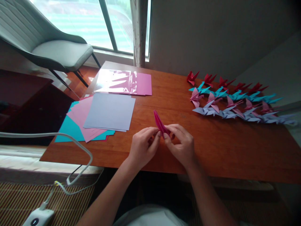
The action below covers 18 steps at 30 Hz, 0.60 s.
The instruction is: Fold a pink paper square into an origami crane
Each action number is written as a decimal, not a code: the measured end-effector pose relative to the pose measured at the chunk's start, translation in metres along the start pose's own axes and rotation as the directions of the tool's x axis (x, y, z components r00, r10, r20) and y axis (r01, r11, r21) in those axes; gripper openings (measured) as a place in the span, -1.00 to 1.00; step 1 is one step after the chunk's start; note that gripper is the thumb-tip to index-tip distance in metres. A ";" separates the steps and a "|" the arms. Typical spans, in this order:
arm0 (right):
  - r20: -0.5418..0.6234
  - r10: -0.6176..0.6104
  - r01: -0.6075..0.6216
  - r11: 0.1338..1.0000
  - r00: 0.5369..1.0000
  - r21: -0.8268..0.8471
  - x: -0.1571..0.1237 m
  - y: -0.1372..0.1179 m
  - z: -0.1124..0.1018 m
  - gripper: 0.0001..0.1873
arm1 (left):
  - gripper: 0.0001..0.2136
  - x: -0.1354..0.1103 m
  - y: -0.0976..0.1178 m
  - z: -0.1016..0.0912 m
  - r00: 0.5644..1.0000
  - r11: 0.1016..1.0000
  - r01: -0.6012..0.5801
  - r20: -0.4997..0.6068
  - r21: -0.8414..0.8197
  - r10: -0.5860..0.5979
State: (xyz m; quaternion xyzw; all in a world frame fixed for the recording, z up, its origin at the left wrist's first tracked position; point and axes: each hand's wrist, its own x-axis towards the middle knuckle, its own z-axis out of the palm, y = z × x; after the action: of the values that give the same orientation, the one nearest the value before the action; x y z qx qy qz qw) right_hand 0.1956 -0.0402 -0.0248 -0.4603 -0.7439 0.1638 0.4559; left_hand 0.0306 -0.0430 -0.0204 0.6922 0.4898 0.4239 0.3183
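A narrow, folded piece of magenta origami paper (159, 122) is held up above the near part of the wooden table, its pointed end toward the window. My left hand (144, 145) pinches its lower left side between thumb and fingers. On the other side, my right hand (180, 142) grips the lower right edge, thumb in front and fingers curled behind. The lower end of the paper is partly hidden by my fingertips.
Loose sheets lie left: lavender paper (110, 111), pink paper (81, 114) and turquoise paper (68, 130). Behind them is a clear plastic packet (115, 82) over magenta paper (144, 84). Rows of folded cranes (221, 91) stand right. A white cable (80, 146) loops past the table's left edge.
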 end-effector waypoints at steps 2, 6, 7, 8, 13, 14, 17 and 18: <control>-0.018 -0.003 0.002 1.000 1.000 -0.014 0.000 0.000 0.000 -0.75 | -0.85 0.000 0.001 0.000 1.000 1.000 0.002 0.001 -0.001 -0.002; -0.049 -0.003 0.001 0.999 0.999 -0.040 0.000 0.000 -0.001 -0.76 | -0.84 0.001 0.003 0.000 1.000 1.000 0.006 0.006 0.018 -0.006; -0.051 -0.005 0.003 0.999 0.999 -0.043 0.000 0.000 -0.002 -0.76 | -0.84 0.001 0.003 0.000 1.000 1.000 0.007 0.003 0.024 -0.007; -0.053 -0.006 0.004 0.999 0.999 -0.045 0.000 0.000 -0.002 -0.77 | -0.84 0.001 0.003 0.000 1.000 1.000 0.009 -0.002 0.029 -0.009; -0.078 -0.009 0.006 0.999 0.997 -0.046 0.001 -0.001 -0.002 -0.78 | -0.88 0.001 0.003 -0.001 0.998 0.998 0.063 -0.013 0.020 -0.063; -0.073 -0.012 0.009 0.999 0.997 -0.042 0.001 -0.001 -0.002 -0.77 | -0.88 0.001 0.003 -0.001 0.997 0.997 0.076 -0.007 0.011 -0.076; -0.055 -0.032 0.030 0.999 0.998 -0.032 0.002 -0.001 -0.002 -0.76 | -0.90 0.002 0.003 -0.002 0.997 0.997 0.076 0.003 -0.022 -0.076; -0.052 -0.039 0.038 0.999 0.998 -0.031 0.002 -0.001 -0.002 -0.76 | -0.89 0.002 0.004 -0.002 0.998 0.998 0.058 -0.002 -0.033 -0.058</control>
State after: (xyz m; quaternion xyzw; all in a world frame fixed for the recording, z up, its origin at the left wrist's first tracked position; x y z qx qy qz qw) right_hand 0.1963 -0.0391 -0.0219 -0.4567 -0.7428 0.1318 0.4714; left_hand 0.0307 -0.0423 -0.0159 0.6718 0.5030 0.4235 0.3411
